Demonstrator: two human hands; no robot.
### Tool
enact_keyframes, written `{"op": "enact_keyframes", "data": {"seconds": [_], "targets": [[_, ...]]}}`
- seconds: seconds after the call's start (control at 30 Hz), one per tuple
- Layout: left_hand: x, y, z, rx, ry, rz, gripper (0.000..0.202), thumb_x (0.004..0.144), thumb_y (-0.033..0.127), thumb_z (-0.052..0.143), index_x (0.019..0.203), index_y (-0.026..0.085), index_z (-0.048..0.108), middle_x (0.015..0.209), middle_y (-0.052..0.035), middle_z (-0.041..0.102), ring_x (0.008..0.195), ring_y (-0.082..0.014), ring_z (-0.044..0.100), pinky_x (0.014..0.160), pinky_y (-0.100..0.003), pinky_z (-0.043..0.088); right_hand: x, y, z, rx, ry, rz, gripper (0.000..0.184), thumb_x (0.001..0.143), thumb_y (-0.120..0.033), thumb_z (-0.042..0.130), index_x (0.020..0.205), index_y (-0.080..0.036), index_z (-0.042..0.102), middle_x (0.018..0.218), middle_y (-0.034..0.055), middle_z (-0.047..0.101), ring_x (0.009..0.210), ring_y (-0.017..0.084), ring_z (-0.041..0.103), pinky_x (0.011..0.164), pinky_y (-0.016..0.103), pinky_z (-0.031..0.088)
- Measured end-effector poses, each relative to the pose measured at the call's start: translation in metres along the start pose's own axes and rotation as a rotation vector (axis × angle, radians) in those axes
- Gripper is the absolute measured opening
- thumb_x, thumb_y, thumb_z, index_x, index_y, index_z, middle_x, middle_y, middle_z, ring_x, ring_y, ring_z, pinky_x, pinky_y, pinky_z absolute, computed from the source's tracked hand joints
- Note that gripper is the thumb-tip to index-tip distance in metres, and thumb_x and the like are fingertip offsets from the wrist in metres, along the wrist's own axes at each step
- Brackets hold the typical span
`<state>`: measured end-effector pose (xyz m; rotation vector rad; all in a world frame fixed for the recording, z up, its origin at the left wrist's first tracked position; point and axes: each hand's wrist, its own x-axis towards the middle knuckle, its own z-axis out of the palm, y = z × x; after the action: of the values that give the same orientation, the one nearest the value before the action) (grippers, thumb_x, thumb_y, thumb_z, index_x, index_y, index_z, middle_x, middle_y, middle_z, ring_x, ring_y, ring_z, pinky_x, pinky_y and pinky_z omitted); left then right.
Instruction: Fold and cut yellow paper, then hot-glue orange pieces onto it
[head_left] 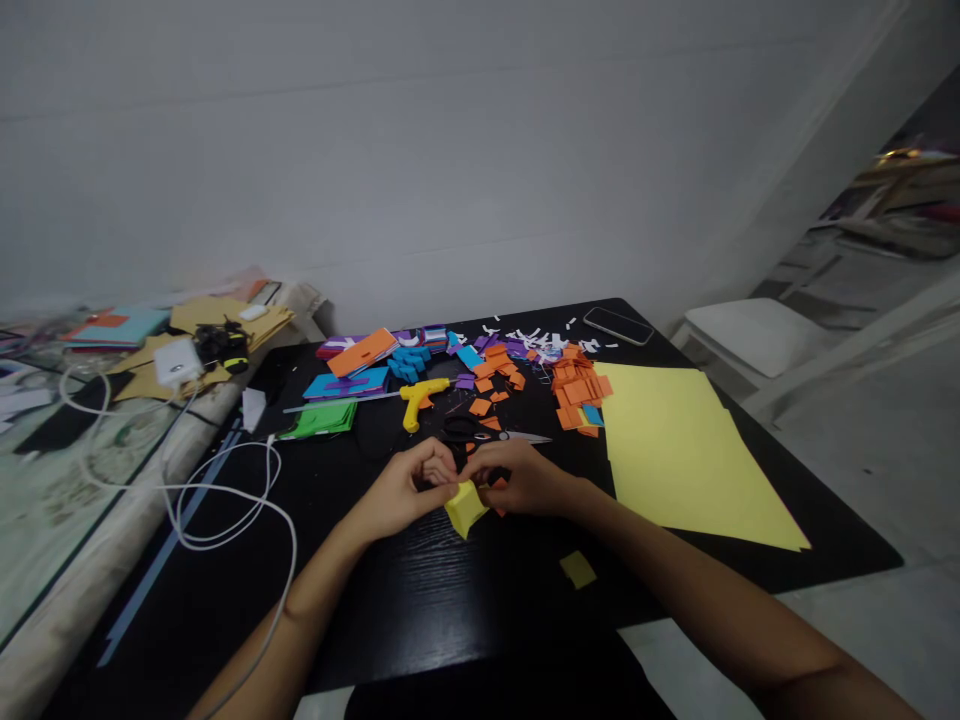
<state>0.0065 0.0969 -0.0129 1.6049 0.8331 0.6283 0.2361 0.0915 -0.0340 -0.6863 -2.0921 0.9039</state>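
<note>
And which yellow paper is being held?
The small folded piece, held by the left hand and right hand; the loose square and large sheets lie on the table.

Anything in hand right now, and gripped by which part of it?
Yes: a small folded yellow paper piece, held at its upper end, left hand at the left side, right hand at the right.

A plain grey wall (480, 180) spans ten to one o'clock, dimly lit. A black table (405, 620) fills the centre, its sheen toward six o'clock; a glass-topped table (67, 520) stands toward nine, a white chair (754, 335) at three, pale floor (885, 620) at four.
</note>
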Motion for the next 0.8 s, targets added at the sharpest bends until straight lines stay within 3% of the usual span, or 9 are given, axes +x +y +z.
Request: {"op": "enact_keyframes", "data": {"seconds": [0.27,0.5,0.8], "targets": [[0.0017,0.0048,-0.0044,0.067,-0.002,-0.029,0.023,0.089,0.034,0.066,0.096,0.013,0.061,0.074,0.001,0.056,0.066,-0.0096,0.048,0.062,-0.021,0.035,0.0008,0.0029,0.0017,-0.024,0.051,-0.02,0.026,0.079,-0.008,0.067,0.102,-0.015,0.077,0.082,0.0054,0.072,0.07,0.014,0.066,0.066,0.023,0.048],[0.0018,0.002,-0.0056,0.197,-0.052,-0.093,0.03,0.086,0.04,0.069,0.085,0.011,0.069,0.068,0.0,0.057,0.064,-0.0102,0.047,0.061,-0.022,0.037,0.0005,-0.0003,0.0026,-0.047,0.039,-0.033,0.027,0.079,-0.005,0.064,0.101,-0.014,0.076,0.083,0.0057,0.072,0.071,0.014,0.066,0.067,0.023,0.049],[0.0023,0.0059,-0.0087,0.212,-0.059,-0.143,0.029,0.081,0.038,0.073,0.081,0.009,0.071,0.069,-0.003,0.064,0.063,-0.0117,0.053,0.062,-0.023,0.042,0.0014,-0.0032,0.0066,-0.062,0.007,0.014,0.027,0.079,-0.006,0.064,0.102,-0.014,0.076,0.083,0.0049,0.072,0.071,0.013,0.066,0.067,0.021,0.049]]}}
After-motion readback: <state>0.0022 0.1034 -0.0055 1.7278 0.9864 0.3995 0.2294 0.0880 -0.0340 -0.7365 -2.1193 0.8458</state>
